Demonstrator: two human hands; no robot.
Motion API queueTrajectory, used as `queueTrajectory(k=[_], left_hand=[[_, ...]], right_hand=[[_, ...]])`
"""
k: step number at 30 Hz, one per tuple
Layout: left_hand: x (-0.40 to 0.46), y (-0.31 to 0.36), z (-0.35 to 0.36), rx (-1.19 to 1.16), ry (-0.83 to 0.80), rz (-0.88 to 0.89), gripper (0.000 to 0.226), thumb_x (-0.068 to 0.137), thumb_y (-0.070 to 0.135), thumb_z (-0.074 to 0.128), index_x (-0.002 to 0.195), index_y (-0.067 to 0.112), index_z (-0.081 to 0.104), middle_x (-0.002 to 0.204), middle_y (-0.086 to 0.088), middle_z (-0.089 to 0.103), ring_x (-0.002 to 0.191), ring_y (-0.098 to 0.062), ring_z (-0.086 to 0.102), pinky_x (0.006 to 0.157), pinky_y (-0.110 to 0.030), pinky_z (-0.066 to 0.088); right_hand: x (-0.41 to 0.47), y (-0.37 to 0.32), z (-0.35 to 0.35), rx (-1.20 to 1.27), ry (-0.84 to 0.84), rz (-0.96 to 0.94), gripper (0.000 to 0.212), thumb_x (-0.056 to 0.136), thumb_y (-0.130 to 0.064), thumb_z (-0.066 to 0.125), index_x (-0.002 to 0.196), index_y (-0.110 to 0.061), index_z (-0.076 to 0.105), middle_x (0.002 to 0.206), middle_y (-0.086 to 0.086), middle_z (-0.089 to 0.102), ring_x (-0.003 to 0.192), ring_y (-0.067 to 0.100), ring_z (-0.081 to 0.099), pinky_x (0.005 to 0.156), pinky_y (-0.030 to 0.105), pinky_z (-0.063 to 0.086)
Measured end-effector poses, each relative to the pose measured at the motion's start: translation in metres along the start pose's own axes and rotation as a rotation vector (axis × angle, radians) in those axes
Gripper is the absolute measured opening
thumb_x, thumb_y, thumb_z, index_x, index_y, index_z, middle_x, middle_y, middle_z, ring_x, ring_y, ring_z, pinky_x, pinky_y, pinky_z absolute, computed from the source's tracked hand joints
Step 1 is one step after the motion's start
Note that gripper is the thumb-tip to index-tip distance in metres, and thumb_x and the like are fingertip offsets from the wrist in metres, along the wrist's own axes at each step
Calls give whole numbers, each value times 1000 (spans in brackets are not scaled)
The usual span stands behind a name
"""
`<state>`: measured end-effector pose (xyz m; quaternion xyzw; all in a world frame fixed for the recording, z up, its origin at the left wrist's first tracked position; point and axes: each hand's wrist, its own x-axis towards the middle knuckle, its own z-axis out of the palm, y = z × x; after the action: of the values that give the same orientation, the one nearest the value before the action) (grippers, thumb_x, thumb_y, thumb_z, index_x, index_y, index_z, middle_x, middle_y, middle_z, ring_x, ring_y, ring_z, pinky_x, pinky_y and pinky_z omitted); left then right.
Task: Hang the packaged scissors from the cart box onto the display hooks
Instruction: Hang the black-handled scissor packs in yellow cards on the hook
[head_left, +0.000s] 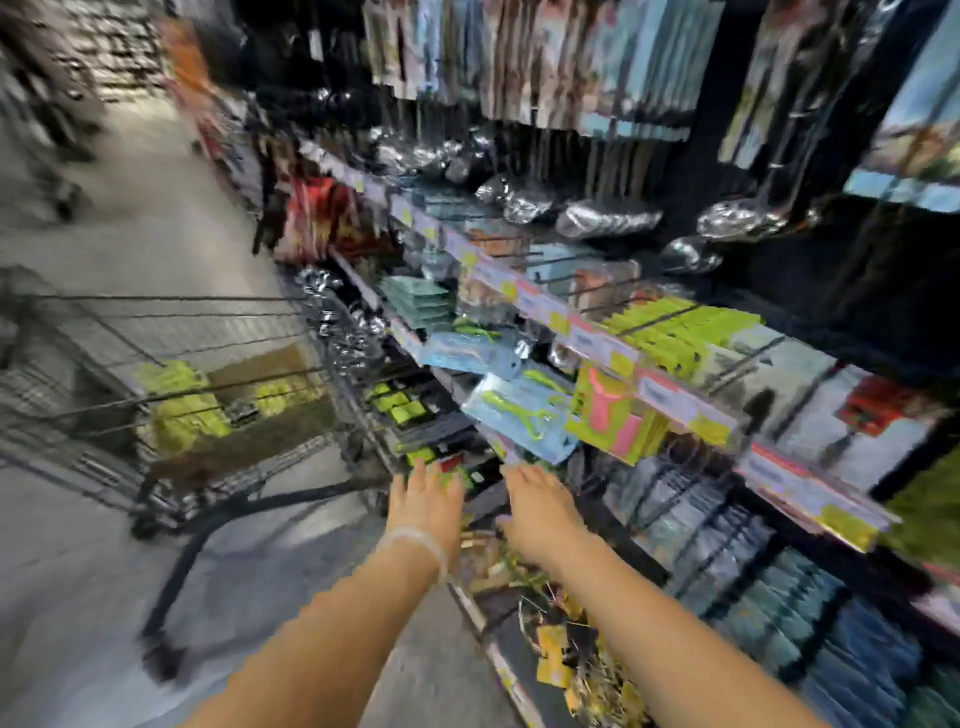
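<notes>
Heavy motion blur smears the whole wide-angle view, so the hanging packages and price strips along the shelf edge (613, 338) streak into soft bands and no print is readable. Light is even and fairly bright on the pale grey tiled floor (156, 218), while the upper right of the display falls into deep shadow, with glare spots on the shiny silver foil packs (602, 221). Lines bow towards the frame edges, and the black wire shopping cart (171, 374) is smeared.

Cart (171, 395) stands to my left on the aisle floor (156, 218), box (260, 384) inside it. Display shelving (597, 343) runs along my right. Both my hands (431, 499) reach between, near the hooks.
</notes>
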<state>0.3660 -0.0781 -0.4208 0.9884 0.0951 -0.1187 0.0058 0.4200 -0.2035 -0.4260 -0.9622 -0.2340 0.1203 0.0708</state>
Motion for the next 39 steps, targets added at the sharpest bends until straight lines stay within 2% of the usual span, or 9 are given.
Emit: queueTrajectory(k=[3,7,10,15,21,26,31,35,39], left_hand=[[16,-64,-11,-34,10,-105,73,93,22,51,151,18,6,159,-9,0,147,-30,-3,119,-47,6],[29,-142,-21,-49,50,-255,70,94,29,48,150,19,8,159,-9,4,147,-29,-1,119,-45,6],[41,-191,-19,-79,39,-368,80,88,34,58,149,20,9,158,-9,5,147,-29,0,119,-46,7],[79,-256,-14,-93,10,-490,77,90,27,54,150,20,7,159,-10,3,147,-29,-2,119,-47,7],[162,-331,-34,-122,27,-610,75,90,24,53,150,20,8,159,-10,7,147,-28,1,120,-45,10],[220,-395,-49,-214,59,-700,72,91,28,53,149,20,12,158,-10,10,147,-28,5,119,-42,15],[257,-446,-31,-276,-29,-759,76,91,37,53,150,23,8,159,-8,8,147,-28,4,119,-43,15],[287,-491,-14,-289,-104,-754,78,90,36,55,150,22,8,158,-8,9,147,-28,3,119,-43,15],[324,-544,10,-319,-176,-725,79,90,37,54,150,21,5,158,-10,7,147,-29,2,119,-42,15]], right_hand=[[48,-54,-9,-32,8,-103,61,93,-30,51,145,-12,24,153,10,25,143,27,20,117,39,19],[102,-119,-17,-12,-33,-220,58,93,-25,52,144,-14,26,152,7,26,143,27,20,116,39,23],[139,-161,-16,-22,-44,-294,57,90,-28,56,140,-13,32,146,8,34,138,28,27,113,39,27],[213,-216,-8,-91,-91,-407,56,90,-22,56,139,-14,32,144,9,35,136,29,29,112,40,29],[329,-280,-19,-75,-120,-541,60,91,-27,56,142,-11,29,149,11,32,139,29,26,117,41,23],[423,-326,-29,-82,-125,-618,63,89,-22,58,143,-13,27,149,10,32,140,29,25,117,42,22],[482,-365,-9,-100,-237,-647,60,92,-15,51,145,-13,23,151,9,29,140,27,24,115,41,21],[523,-396,19,-120,-321,-648,62,93,-16,51,147,-11,20,153,10,23,142,28,20,116,41,20],[571,-429,57,-129,-398,-611,59,92,-15,50,145,-12,24,151,11,27,139,31,24,114,41,25]])
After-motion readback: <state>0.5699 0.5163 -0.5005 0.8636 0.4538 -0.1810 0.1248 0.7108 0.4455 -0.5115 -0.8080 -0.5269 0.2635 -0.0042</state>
